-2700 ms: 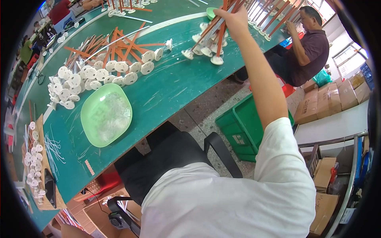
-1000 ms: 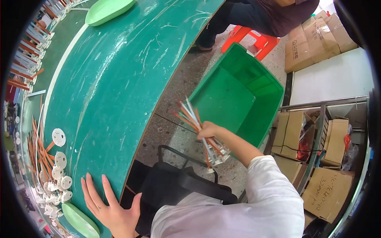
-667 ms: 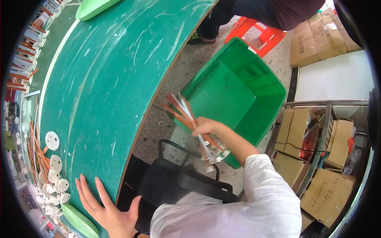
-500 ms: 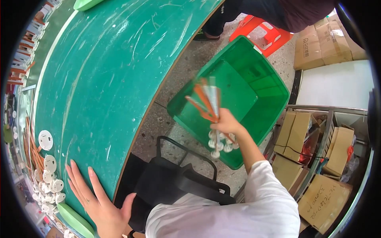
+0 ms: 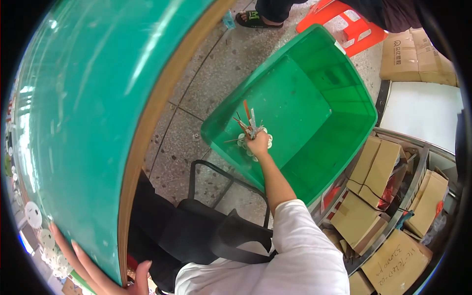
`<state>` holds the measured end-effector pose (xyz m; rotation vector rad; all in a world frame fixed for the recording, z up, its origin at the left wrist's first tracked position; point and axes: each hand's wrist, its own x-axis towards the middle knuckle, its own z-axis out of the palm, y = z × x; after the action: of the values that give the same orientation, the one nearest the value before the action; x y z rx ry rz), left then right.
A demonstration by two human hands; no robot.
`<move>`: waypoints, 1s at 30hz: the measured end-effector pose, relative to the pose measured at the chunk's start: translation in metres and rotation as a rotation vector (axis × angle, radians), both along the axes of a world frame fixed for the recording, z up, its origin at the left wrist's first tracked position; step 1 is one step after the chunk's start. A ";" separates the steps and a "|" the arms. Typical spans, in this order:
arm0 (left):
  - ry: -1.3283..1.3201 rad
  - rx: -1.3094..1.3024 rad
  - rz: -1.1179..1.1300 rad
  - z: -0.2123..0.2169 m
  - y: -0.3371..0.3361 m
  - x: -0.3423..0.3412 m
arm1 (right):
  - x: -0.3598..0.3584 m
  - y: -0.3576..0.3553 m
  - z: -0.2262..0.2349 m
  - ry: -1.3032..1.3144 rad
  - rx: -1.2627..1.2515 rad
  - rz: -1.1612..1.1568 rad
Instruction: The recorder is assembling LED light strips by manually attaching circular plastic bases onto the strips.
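The right hand (image 5: 258,144) reaches down over the near rim of a large green plastic bin (image 5: 344,128) that stands on the speckled floor (image 5: 196,113) beside the table, and its fingers are closed around a bundle of thin rods (image 5: 247,124), orange and pale, whose free ends fan upward and to the left above the fist. Small white round discs (image 5: 244,143) cluster at the lower end of the bundle, right against the hand (how many there are is too small to tell). The bundle hangs inside the bin's opening, above its bare green bottom, close to the near left corner. The left hand (image 5: 96,268) lies flat with its fingers spread on the edge of the green table (image 5: 83,98), at the lower left, holding nothing; a few more white discs (image 5: 42,231) rest on the tabletop just beside it. A black chair (image 5: 206,231) sits between the table and the bin, below the outstretched right arm. Brown cardboard boxes (image 5: 388,206) are stacked on a metal rack to the right of the bin, and an orange stool (image 5: 346,22) stands beyond its far corner.
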<state>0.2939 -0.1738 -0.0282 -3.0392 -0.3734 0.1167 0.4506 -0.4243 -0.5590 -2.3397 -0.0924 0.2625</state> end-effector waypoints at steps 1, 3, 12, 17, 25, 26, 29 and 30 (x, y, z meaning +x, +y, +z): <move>0.000 -0.003 -0.006 -0.001 0.001 0.001 | 0.002 0.003 -0.001 0.037 -0.042 0.017; 0.007 -0.011 -0.024 -0.004 0.003 0.005 | -0.003 0.005 -0.012 0.083 -0.087 0.023; 0.000 0.038 -0.013 -0.001 -0.002 0.020 | -0.003 0.055 -0.048 0.152 0.049 0.150; 0.022 0.047 0.022 -0.002 -0.007 0.023 | 0.001 0.036 -0.046 0.163 -0.011 0.181; -0.026 0.035 0.037 -0.001 -0.007 0.008 | -0.007 -0.051 -0.006 0.627 -0.534 0.237; 0.003 0.022 0.050 0.000 -0.011 0.010 | -0.010 -0.062 -0.018 0.730 -0.593 0.282; 0.057 0.009 0.077 0.002 -0.008 0.002 | -0.013 -0.083 -0.047 0.841 -0.563 0.283; 0.066 0.013 0.069 0.002 -0.006 -0.001 | -0.010 -0.081 -0.049 0.870 -0.551 0.327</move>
<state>0.2933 -0.1801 -0.0266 -3.0017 -0.4727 0.2167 0.4406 -0.5057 -0.6079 -2.4990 0.0345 1.6014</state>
